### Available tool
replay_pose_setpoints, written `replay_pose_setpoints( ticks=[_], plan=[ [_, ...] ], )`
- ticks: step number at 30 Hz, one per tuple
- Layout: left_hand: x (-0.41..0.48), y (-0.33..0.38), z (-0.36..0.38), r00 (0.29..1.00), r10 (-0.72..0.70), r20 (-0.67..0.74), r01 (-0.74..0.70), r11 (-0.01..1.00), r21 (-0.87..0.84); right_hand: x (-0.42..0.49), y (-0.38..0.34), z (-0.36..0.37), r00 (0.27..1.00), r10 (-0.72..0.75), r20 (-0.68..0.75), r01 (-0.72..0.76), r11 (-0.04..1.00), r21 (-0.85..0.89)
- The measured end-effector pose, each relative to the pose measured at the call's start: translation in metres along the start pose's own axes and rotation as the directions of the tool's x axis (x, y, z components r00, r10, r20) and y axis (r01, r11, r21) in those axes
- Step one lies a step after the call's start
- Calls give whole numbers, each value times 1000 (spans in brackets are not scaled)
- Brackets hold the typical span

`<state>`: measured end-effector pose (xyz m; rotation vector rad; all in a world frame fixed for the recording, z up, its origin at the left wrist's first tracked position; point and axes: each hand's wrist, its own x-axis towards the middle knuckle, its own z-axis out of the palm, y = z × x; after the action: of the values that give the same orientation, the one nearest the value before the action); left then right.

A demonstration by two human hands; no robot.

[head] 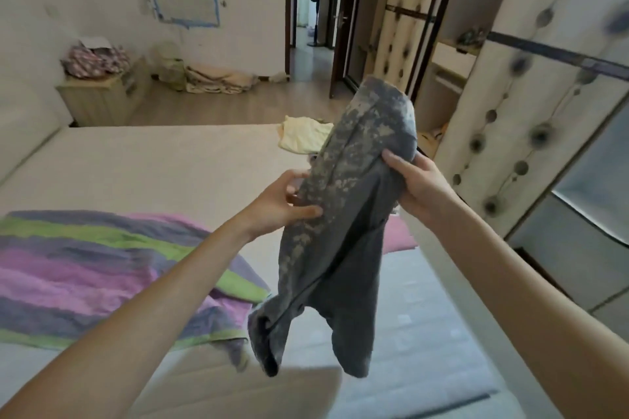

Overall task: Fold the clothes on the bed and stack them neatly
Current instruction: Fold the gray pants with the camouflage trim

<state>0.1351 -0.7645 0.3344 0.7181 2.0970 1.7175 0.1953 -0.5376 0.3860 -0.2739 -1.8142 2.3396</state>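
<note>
A grey garment [343, 214] with a pale speckled print hangs in the air above the bed [153, 163]. My left hand [282, 204] pinches its left edge between thumb and fingers. My right hand [415, 184] grips its right side, fingers curled into the cloth. The garment's lower ends dangle free below both hands. A pale yellow garment [303, 136] lies crumpled at the bed's far right edge. A bit of pink cloth [396, 235] shows on the bed behind the grey garment.
A purple, pink and green striped blanket [102, 269] lies spread on the bed's left part. A padded wardrobe [510, 95] stands close on the right. A low cabinet [102, 95] with piled cloth and folded bedding [218, 78] sit by the far wall.
</note>
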Motion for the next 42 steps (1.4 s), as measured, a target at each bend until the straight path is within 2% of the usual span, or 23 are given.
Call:
replay_pose_setpoints(
  ticks=[3, 6, 7, 9, 10, 11, 13, 15, 18, 20, 22, 24, 26, 27, 29, 30, 32, 34, 36, 38, 39, 41, 42],
  plan=[
    [-25, -31, 3, 973, -201, 115, 176, 965, 195, 6, -14, 8, 1000, 23, 3, -23, 990, 141],
    [-32, -48, 9, 966, -238, -105, 245, 968, 60, 15, -8, 7, 987, 107, -119, -120, 987, -107],
    [-32, -48, 11, 942, -262, -208, 251, 965, -79, 19, 0, 2, 976, 113, -186, -171, 927, -333],
    [-28, -46, 13, 873, -357, -332, 214, 893, -396, 19, 25, -9, 962, 33, -270, -235, 602, -763],
    [-27, -46, 15, 842, -418, -341, 208, 835, -509, 12, 41, -12, 968, -15, -251, -213, 485, -848],
    [-26, -45, 18, 822, -471, -321, 208, 773, -600, 1, 59, -13, 986, 16, -164, -153, 467, -871],
    [-26, -48, 27, 776, -580, -246, 226, 620, -751, -33, 96, -7, 951, 260, 167, -20, 591, -807],
    [-26, -49, 32, 730, -664, -160, 211, 442, -872, -66, 130, 2, 818, 423, 390, -29, 707, -706],
    [-29, -48, 37, 708, -680, -192, 147, 407, -902, -90, 181, 9, 879, 332, 343, -65, 796, -602],
    [-31, -41, 39, 734, -654, -183, 91, 361, -928, -92, 204, 15, 961, 205, 187, -29, 746, -666],
    [-37, -37, 36, 768, -606, -205, 66, 394, -917, -84, 206, 17, 995, 99, 29, -59, 777, -627],
    [-53, -42, 25, 791, -531, -304, 94, 597, -797, -66, 186, 10, 999, 29, -23, -37, 838, -544],
    [-83, -59, 12, 778, -344, -526, 109, 898, -427, -48, 154, 2, 1000, 11, 6, -5, 831, -556],
    [-99, -70, 8, 753, -205, -625, 94, 974, -207, -41, 137, 0, 999, 32, 44, -1, 814, -581],
    [-121, -88, 8, 705, 27, -708, 63, 993, 101, -31, 107, 1, 981, 81, 178, 61, 740, -670],
    [-123, -95, 9, 720, 96, -687, 57, 979, 197, -28, 94, 5, 958, 103, 269, 129, 682, -720],
    [-112, -102, 9, 834, 120, -539, 35, 963, 269, -27, 72, 17, 869, 185, 459, 295, 551, -781],
    [-97, -97, 9, 949, 57, -310, 7, 979, 202, -30, 56, 29, 766, 279, 579, 435, 437, -787],
    [-84, -93, 8, 992, 14, -128, 8, 986, 166, -29, 44, 31, 708, 334, 622, 508, 370, -778],
    [-74, -90, 9, 981, -40, -188, 76, 979, 188, -24, 37, 20, 775, 225, 590, 456, 449, -769],
    [-70, -87, 11, 958, -74, -276, 108, 988, 113, -24, 37, 10, 854, 124, 505, 356, 569, -741],
    [-64, -79, 18, 922, -127, -365, 66, 982, -174, -28, 48, -11, 970, 33, 241, 86, 880, -468],
    [-60, -75, 23, 915, -135, -379, 28, 961, -274, -34, 62, -20, 983, 63, 171, -4, 946, -324]
  ],
)
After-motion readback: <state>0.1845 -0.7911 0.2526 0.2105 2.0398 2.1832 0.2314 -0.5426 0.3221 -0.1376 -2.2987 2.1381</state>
